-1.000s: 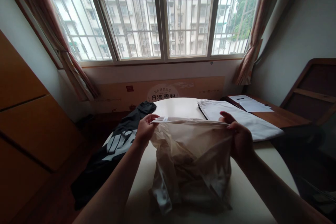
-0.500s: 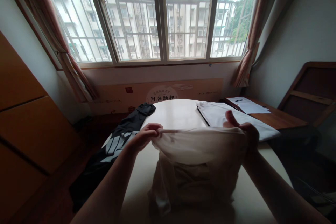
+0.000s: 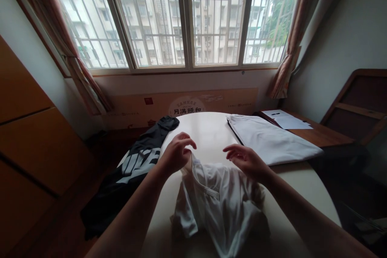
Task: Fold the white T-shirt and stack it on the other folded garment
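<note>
White garment (image 3: 223, 201) crumpled on the near part of round table (image 3: 202, 129), its near end in shadow, left hand (image 3: 179, 151) half open at its collar, grip unclear, right hand (image 3: 243, 159) loosely curled above it, seemingly empty, far panel (image 3: 139, 105) reading "月满颐和", black garment (image 3: 133, 173) at left, lettering partly hidden in folds.
</note>
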### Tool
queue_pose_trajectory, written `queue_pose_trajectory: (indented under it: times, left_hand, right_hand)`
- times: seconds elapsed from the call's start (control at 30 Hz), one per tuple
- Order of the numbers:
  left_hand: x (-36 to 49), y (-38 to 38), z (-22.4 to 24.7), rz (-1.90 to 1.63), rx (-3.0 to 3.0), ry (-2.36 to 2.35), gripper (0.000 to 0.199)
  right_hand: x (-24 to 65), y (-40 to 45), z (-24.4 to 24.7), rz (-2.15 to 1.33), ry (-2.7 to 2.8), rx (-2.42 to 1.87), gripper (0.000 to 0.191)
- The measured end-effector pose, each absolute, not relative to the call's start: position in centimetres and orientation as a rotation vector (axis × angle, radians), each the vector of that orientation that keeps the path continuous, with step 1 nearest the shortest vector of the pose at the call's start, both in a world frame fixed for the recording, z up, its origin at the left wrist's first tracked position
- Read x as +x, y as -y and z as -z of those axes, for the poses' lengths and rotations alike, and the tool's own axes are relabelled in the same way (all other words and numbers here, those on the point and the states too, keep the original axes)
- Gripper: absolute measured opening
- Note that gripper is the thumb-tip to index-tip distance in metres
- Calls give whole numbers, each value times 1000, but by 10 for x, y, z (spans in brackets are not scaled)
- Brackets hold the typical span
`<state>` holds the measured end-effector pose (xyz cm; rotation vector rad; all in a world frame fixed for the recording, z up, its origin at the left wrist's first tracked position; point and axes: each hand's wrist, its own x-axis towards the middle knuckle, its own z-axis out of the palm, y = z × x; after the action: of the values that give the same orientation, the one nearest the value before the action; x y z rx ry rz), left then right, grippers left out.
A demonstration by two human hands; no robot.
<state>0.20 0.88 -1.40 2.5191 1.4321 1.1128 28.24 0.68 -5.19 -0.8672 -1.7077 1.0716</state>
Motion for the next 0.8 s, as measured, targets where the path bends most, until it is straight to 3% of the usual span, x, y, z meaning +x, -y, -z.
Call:
queue_pose_trajectory:
  times: [0.13, 0.27, 0.4, 0.53, 0.63, 0.8]
  left_hand:
    - [29, 28, -11, -767, 2685, -1262, 38]
    - [55, 65, -21, -360, 2749, -1123, 10]
    - [69, 84, -13, -259, 2773, -1210, 25]
    - [73, 82, -14, -105, 2685, -1149, 10]
    - [67, 74, -29, 34, 2455, -816, 9]
    - [41, 68, -55, 104, 1977, -348, 27]
  right_hand:
    - [280, -9, 63, -900, 1955, -858, 30]
    - [282, -5, 60, -867, 2010, -855, 29]
    - [284, -3, 55, -853, 2086, -852, 31]
    - [283, -1, 54, -814, 2230, -784, 33]
    - [282, 0, 55, -802, 2248, -800, 37]
    - [282, 1, 54, -927, 2154, -857, 43]
